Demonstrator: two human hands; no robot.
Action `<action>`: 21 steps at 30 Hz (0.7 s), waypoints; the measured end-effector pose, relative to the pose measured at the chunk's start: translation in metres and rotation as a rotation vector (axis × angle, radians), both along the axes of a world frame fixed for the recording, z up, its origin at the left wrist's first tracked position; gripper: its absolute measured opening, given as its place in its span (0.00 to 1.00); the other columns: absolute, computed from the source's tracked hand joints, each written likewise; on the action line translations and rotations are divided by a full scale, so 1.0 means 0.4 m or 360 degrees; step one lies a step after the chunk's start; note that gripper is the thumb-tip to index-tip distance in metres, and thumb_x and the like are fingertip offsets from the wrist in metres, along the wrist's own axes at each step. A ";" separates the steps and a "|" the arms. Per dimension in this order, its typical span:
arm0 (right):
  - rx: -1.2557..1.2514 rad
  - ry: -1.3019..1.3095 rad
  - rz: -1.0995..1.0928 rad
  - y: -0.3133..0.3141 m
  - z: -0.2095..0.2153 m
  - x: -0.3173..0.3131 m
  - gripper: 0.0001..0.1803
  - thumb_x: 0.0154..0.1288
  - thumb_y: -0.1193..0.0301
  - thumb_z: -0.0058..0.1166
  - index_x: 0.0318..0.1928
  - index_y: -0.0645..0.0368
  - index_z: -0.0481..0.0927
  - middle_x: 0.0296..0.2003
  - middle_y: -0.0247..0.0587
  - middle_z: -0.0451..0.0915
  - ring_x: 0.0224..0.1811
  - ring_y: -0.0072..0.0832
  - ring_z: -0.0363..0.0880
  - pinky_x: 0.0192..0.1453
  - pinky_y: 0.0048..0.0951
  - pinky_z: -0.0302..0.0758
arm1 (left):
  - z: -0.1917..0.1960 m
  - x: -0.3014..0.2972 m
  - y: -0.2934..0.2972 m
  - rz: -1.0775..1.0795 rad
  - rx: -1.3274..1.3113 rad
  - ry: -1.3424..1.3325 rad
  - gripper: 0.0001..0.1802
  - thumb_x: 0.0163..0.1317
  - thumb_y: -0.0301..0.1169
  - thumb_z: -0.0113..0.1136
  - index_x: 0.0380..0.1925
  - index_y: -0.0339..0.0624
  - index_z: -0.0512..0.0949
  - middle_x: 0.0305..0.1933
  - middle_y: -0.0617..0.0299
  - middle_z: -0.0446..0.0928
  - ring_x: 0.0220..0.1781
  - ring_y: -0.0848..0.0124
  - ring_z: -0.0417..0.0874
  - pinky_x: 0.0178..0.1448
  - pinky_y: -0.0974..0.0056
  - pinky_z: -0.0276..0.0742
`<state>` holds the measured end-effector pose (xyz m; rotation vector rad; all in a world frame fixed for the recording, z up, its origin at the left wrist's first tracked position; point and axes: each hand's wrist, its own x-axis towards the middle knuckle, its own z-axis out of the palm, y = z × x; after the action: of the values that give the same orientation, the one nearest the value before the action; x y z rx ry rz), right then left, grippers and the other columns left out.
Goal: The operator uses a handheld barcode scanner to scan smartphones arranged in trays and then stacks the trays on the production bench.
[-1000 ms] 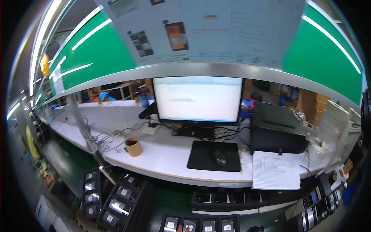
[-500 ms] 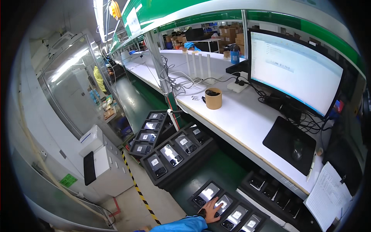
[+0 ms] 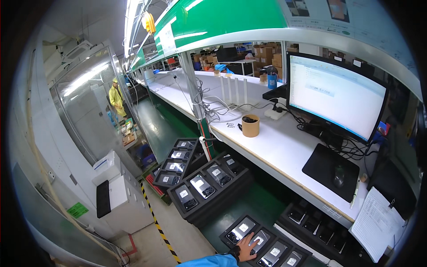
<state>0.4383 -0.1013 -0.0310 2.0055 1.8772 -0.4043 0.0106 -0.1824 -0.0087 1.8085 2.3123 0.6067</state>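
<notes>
My left hand [image 3: 245, 249], in a blue sleeve with a dark band at the wrist, reaches in from the lower edge. Its fingers are spread over a smartphone [image 3: 261, 238] lying back side up in a dark foam tray [image 3: 226, 233]. The fingertips appear to rest on it, without closing round it. In the same tray lies a row of other phones, each with a white label and a dark camera cluster. One phone [image 3: 242, 227] is just left of my hand, and another [image 3: 272, 254] is on its right. My right hand is out of the picture.
More phone trays [image 3: 202, 213] are stacked beyond; others sit under the white bench [image 3: 271, 155]. On it stand a monitor [image 3: 336, 93], a black mouse pad [image 3: 320, 167], cables and a cardboard tube [image 3: 250, 129]. Handwritten sheets [image 3: 378, 224] hang at its edge. A person in yellow [image 3: 116, 99] stands far left.
The view has tilted upward and shifted, so the bench and trays sit a little lower. My left hand stays on the tray, its fingers still spread over the phone.
</notes>
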 end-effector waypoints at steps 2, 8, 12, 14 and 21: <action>0.0209 0.0218 -0.0278 -0.015 0.024 -0.006 0.31 0.75 0.48 0.43 0.64 0.58 0.74 0.55 0.60 0.80 0.56 0.55 0.79 0.60 0.48 0.74 | -0.012 0.014 -0.017 0.0059 -0.0063 -0.0055 0.45 0.56 0.53 0.64 0.73 0.55 0.63 0.79 0.38 0.48 0.76 0.42 0.59 0.75 0.41 0.60; 0.0609 0.0810 -0.0882 -0.027 0.059 0.070 0.35 0.67 0.43 0.57 0.56 0.63 0.80 0.50 0.58 0.82 0.53 0.51 0.80 0.58 0.43 0.75 | -0.037 0.061 -0.036 0.0406 -0.0153 -0.0066 0.51 0.50 0.54 0.71 0.73 0.55 0.61 0.73 0.37 0.56 0.73 0.41 0.62 0.69 0.37 0.63; 0.1274 0.1504 -0.1360 0.000 0.088 0.230 0.31 0.68 0.48 0.58 0.55 0.65 0.79 0.45 0.52 0.82 0.45 0.45 0.80 0.49 0.39 0.77 | 0.017 0.041 0.005 0.0345 -0.0505 0.0013 0.50 0.47 0.55 0.72 0.71 0.58 0.65 0.68 0.39 0.62 0.67 0.42 0.66 0.64 0.39 0.67; 0.1632 0.1819 -0.1621 0.014 0.092 0.356 0.29 0.69 0.51 0.58 0.55 0.66 0.79 0.42 0.49 0.82 0.41 0.42 0.80 0.44 0.38 0.78 | 0.051 0.035 0.012 0.0326 -0.0496 0.0006 0.49 0.46 0.55 0.72 0.70 0.57 0.66 0.66 0.40 0.63 0.65 0.42 0.68 0.62 0.39 0.70; 0.2180 0.3035 -0.1680 0.022 -0.001 0.560 0.30 0.77 0.47 0.31 0.62 0.58 0.70 0.54 0.59 0.80 0.48 0.51 0.83 0.49 0.49 0.82 | -0.110 -0.053 -0.042 0.0326 0.0170 0.0088 0.30 0.47 0.41 0.66 0.54 0.44 0.80 0.49 0.48 0.82 0.51 0.48 0.81 0.55 0.43 0.76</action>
<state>0.6622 -0.0924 -0.0315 4.2909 1.0341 -2.6354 -0.0104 -0.1994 -0.0527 1.6628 2.5698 0.7306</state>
